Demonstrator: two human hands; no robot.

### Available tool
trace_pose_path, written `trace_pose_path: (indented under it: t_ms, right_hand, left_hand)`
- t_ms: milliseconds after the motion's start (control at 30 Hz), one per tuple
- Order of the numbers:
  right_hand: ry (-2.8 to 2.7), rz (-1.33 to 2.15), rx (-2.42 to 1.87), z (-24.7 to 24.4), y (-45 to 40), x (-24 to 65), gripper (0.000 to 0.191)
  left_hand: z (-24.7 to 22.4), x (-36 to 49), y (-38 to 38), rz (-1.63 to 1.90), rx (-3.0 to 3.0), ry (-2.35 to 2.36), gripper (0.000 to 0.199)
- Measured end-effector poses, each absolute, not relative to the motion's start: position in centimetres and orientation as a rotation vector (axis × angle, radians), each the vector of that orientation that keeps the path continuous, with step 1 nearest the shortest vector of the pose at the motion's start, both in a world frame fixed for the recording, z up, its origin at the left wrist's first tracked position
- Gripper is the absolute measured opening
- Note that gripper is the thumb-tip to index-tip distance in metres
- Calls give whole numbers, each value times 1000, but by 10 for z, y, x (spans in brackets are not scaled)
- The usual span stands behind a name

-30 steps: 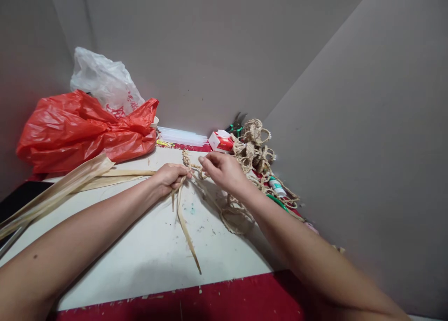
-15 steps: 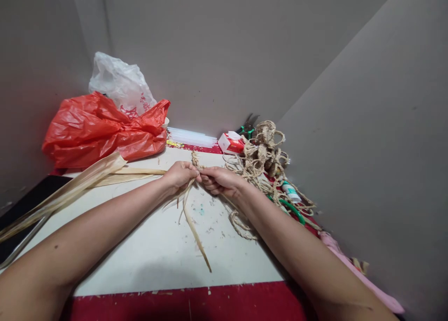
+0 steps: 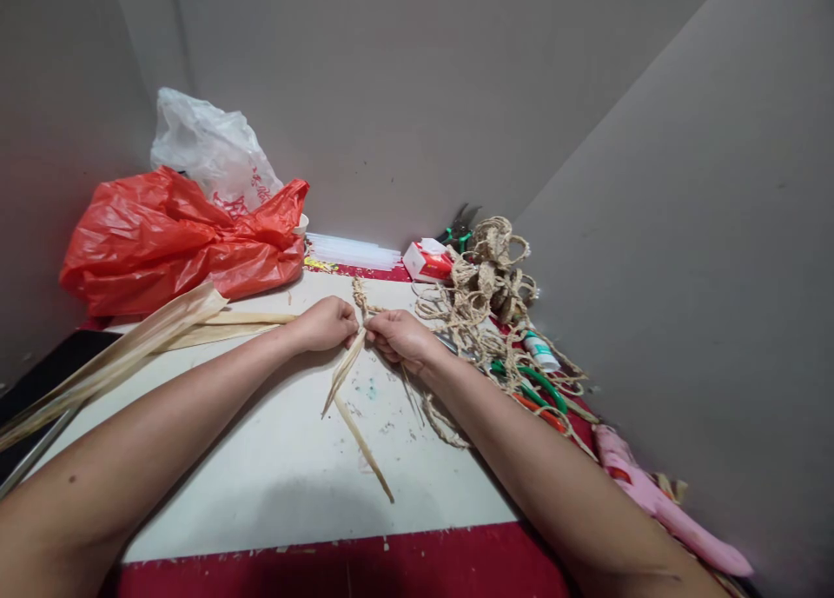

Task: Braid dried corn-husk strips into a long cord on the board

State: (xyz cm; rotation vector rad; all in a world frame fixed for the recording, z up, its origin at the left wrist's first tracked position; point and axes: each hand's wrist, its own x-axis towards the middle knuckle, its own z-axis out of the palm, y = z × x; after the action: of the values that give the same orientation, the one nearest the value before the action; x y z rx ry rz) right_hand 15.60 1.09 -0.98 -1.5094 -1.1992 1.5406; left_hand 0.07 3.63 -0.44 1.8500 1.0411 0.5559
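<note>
A short braided cord of dried plant fibre (image 3: 359,292) lies at the middle of the white board (image 3: 261,468), its near end between my hands. My left hand (image 3: 329,322) is closed at the left of the cord, its fingertips pinching a fibre strand. My right hand (image 3: 399,337) pinches another strand just to the right, with the fingers curled. Loose fibre ends (image 3: 344,372) hang down between the hands. One separate-looking strip (image 3: 366,450) points toward me on the board. Wide dried leaf strips (image 3: 179,324) lie behind my left forearm.
A red plastic bag (image 3: 186,242) and a white plastic bag (image 3: 212,146) stand back left. Translucent sticks (image 3: 355,252) and a red-white box (image 3: 426,263) lie at the back. Coiled braided cord (image 3: 488,276), green-handled scissors (image 3: 544,389) and a pink glue gun (image 3: 678,515) line the right.
My hands have drawn slightly apart, uncovering more of the cord between them. The loose ends have swung left and bunched. The view has shifted slightly.
</note>
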Motion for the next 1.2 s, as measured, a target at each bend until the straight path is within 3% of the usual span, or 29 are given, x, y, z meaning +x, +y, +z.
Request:
trace_pose_path:
  t_ms: [167,400,600,700,833,1000,1200]
  right_hand:
    - [-1191,1509,-1509,-13,11,155,15]
    - [-1131,1678,-1387,-10,7,160,32]
    - [-1132,1759,-1355,-11,9,166,21]
    - [-1130,1779,-1289,-10,11,172,17]
    - [-1128,1827,-1196,-7,14,179,23]
    - [-1172,1862,-1159,-5,15,181,23]
    - [-1241,1899,-1146,-5,16,185,25]
  left_hand:
    - [3,3,31,602,2054,1214,24]
    - [-7,25,-6,563,2203,1328,11]
    - [-11,29,-26,538,2263,1250,4]
    - [0,26,-22,643,2250,1158,18]
    - [10,19,4,1011,1864,1262,18]
    - [1,18,26,596,1088,847,9]
    - [-3,19,24,495,1003,755,4]
